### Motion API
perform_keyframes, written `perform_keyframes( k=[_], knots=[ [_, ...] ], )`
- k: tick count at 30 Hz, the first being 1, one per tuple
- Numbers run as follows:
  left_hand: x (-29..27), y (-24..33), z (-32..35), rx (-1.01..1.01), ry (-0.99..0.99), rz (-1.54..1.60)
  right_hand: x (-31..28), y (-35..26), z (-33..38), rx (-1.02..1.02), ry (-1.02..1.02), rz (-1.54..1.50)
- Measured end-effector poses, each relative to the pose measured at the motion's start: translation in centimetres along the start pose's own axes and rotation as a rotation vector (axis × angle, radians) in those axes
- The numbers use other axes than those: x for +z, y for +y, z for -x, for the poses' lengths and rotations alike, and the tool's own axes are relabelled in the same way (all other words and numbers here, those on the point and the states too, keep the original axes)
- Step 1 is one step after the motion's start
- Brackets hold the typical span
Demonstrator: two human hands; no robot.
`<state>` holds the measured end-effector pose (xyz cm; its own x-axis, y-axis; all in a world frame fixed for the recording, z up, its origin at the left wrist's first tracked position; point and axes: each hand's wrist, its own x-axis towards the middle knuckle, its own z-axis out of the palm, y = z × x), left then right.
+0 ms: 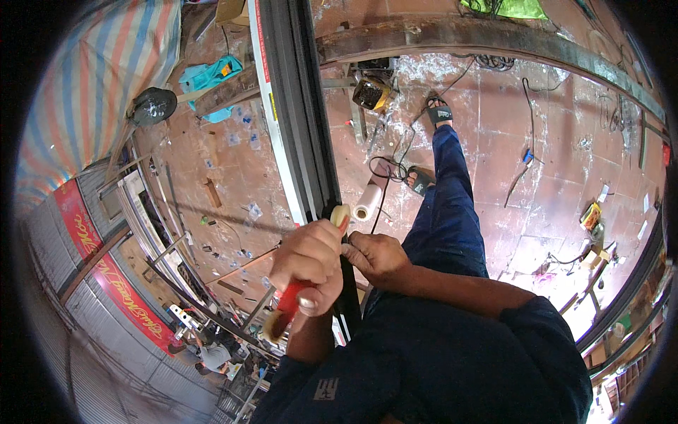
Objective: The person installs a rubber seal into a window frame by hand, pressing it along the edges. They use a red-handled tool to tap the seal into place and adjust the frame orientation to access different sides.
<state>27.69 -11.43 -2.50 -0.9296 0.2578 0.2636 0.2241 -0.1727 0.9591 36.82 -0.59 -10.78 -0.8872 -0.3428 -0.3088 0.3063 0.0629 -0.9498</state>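
Note:
My left hand point(308, 263) is closed around a red-handled roller tool point(289, 300). Its cream wheel point(341, 214) presses against a long dark metal frame profile point(300, 106) that runs from the top of the view down to my hands. My right hand point(374, 256) sits just right of the left one, its fingers pinching the dark edge of the profile point(347, 283) below the wheel. The two hands touch each other. A white strip point(272, 127) runs along the profile's left side.
Below lies a red tiled floor point(537, 169) with my sandalled feet point(438, 113), a white roll point(367, 202), a yellow power tool point(371, 92), cables point(395, 159) and a teal cloth point(210, 74). A curved metal beam point(494, 39) crosses the top. A striped tarp point(92, 78) hangs left.

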Motion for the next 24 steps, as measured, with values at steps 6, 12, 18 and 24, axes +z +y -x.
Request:
perform_keyframes(
  k=[6,12,18,24],
  knots=[
    [0.3,0.7,0.2,-0.082,0.09,0.086,-0.1,-0.2,-0.1,-0.018,0.006,0.022],
    [-0.1,-0.8,-1.6,0.008,0.12,0.123,-0.4,-0.4,-0.4,-0.025,-0.033,0.012],
    [-0.8,-0.9,-1.3,-0.052,0.118,0.135,0.0,-0.6,-0.4,-0.053,0.065,0.051],
    [-0.9,-0.7,-0.1,0.043,0.083,0.114,0.2,-0.2,-0.2,-0.04,0.056,-0.001]
  ],
)
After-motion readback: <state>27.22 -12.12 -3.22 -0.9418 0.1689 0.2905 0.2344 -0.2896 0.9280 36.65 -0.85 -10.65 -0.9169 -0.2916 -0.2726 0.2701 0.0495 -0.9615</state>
